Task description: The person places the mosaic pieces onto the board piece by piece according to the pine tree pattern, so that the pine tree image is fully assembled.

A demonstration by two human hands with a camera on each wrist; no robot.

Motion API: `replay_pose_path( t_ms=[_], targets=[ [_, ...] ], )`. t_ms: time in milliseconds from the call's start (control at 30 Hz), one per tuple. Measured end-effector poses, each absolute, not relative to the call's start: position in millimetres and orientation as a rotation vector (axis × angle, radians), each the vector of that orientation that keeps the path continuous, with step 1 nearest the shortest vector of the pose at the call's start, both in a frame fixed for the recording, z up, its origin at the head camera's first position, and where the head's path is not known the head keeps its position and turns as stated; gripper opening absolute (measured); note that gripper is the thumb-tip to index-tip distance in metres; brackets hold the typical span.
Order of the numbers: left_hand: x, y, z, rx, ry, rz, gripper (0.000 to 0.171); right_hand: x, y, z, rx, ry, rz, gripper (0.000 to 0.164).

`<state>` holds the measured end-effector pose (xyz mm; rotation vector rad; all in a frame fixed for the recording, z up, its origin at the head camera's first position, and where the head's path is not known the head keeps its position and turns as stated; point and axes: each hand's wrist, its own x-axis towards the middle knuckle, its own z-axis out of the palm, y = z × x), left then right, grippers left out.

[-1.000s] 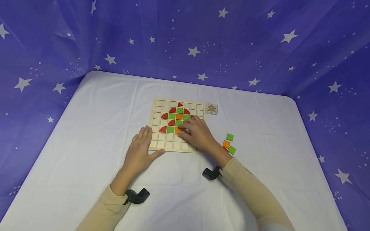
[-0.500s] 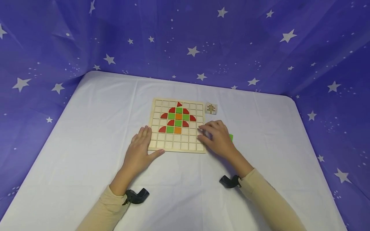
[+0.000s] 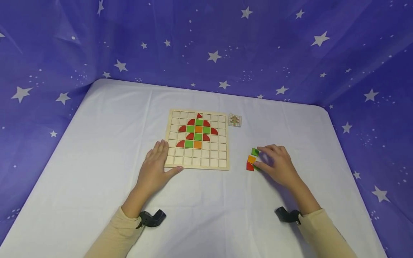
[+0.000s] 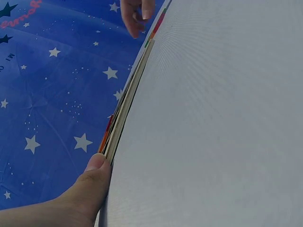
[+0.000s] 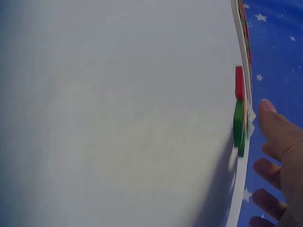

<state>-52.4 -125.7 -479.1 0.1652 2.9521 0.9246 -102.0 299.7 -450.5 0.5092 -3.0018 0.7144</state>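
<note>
A wooden grid board (image 3: pixel 214 154) lies on the table, bearing red, green and orange tiles in a tree-like pattern. Against its left edge rests my left hand (image 3: pixel 155 168), fingers extended and thumb at the front edge; the left wrist view shows that thumb (image 4: pixel 90 184) touching the board's side. My right hand (image 3: pixel 280 166) hovers at a small group of loose tiles, thumb and index finger apart. These are a green square (image 3: pixel 254 152), an orange square (image 3: pixel 251 159), a red quarter-round tile (image 3: pixel 250 167) and another green tile, mostly hidden by the thumb.
A small pattern card (image 3: pixel 235 120) with a tree picture lies by the board's upper right corner. White cloth (image 3: pixel 200 215) covers the table. A purple curtain with stars (image 3: pixel 213 57) hangs behind and at the sides.
My right hand has moved right, off the board to the loose tiles. A red quarter-round tile now seen on the board's right side was under that hand earlier. The left hand stays put.
</note>
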Motion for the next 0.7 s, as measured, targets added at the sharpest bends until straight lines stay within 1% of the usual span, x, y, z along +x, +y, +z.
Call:
replay_pose_path(
  t_ms=[100, 367, 700],
  targets=[
    [-52.6, -125.6, -478.8, 0.163, 2.948, 0.923, 0.107, -99.4, 309.1, -452.8, 0.489, -3.054, 0.704, 0.057],
    [-52.3, -126.3, -479.0, 0.161, 2.947, 0.92, 0.107, -100.9, 313.2, -459.6, 0.438, -3.053, 0.709, 0.045],
    [-51.7, -126.4, -479.5, 0.165, 2.941, 0.927, 0.107, -108.2, 310.2, -462.3, 0.452, -3.042, 0.725, 0.045]
  ],
)
